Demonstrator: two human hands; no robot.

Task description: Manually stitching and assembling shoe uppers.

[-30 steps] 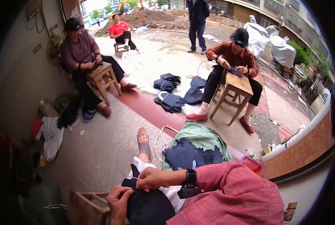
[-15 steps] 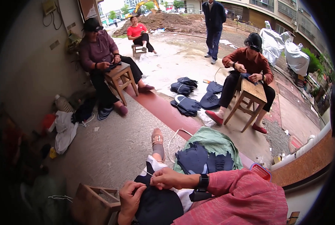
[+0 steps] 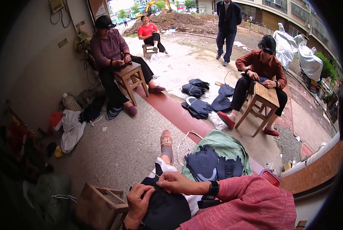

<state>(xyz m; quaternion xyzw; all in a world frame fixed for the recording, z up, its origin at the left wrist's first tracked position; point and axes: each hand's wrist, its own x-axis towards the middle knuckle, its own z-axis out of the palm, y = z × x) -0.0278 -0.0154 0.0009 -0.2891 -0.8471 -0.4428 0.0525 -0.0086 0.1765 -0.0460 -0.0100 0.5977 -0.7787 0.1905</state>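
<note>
My left hand (image 3: 140, 197) is closed, thumb and fingers pinching the edge of a dark cloth piece (image 3: 166, 209) that lies over my lap. Just right of it, my right hand (image 3: 178, 183) is closed on a thin pale strand (image 3: 155, 173). Whether this is cord or a slim tool, I cannot tell. The two hands are close together above the far edge of the cloth. Beyond my right forearm, dark shoe uppers (image 3: 202, 163) lie in stacks on a green woven sack (image 3: 233, 145), some with lacing slots.
A wooden stool (image 3: 98, 205) stands by my left arm, a red basket (image 3: 270, 178) to my right. Two co-workers sit at wooden stools (image 3: 264, 96), handling dark pieces. More uppers (image 3: 197, 107) lie on the ground between them. Another person sits farther back; one stands.
My view has shifted, so the scene sits farther right. My hands stay close together at the cloth. The right-hand co-worker's raised hand has come down to the stool top.
</note>
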